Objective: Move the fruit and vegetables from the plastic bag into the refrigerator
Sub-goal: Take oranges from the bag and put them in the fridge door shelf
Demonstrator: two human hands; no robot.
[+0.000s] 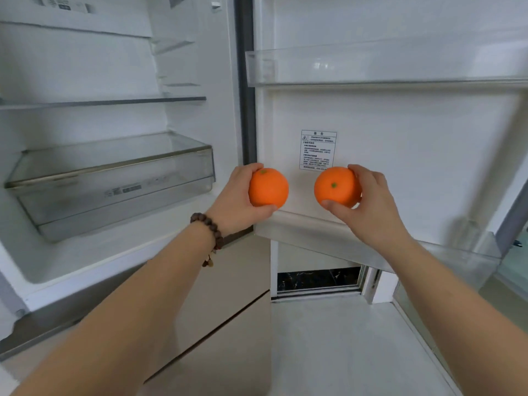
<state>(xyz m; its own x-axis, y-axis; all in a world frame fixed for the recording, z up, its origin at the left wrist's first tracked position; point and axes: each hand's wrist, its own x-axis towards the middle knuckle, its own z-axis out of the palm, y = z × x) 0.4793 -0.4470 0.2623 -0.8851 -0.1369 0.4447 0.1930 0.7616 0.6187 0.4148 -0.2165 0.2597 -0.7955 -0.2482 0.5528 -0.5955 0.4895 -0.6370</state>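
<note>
Fingers (258,167) of left hand (234,201) grasp one orange (268,187); right hand (371,201) grasps another (335,186). Refrigerator drawer (114,178) lies left of them. Risk: smooth round fruit slipping during placement, rolling out.

Both forearms reach forward toward the open fridge door (400,155). The left hand (237,201) and right hand (371,204) each grip an orange, thumbs underneath, level and apart.

Two round oranges: left orange (268,187), right orange (336,186), apart, before open refrigerator (114,172).
</note>
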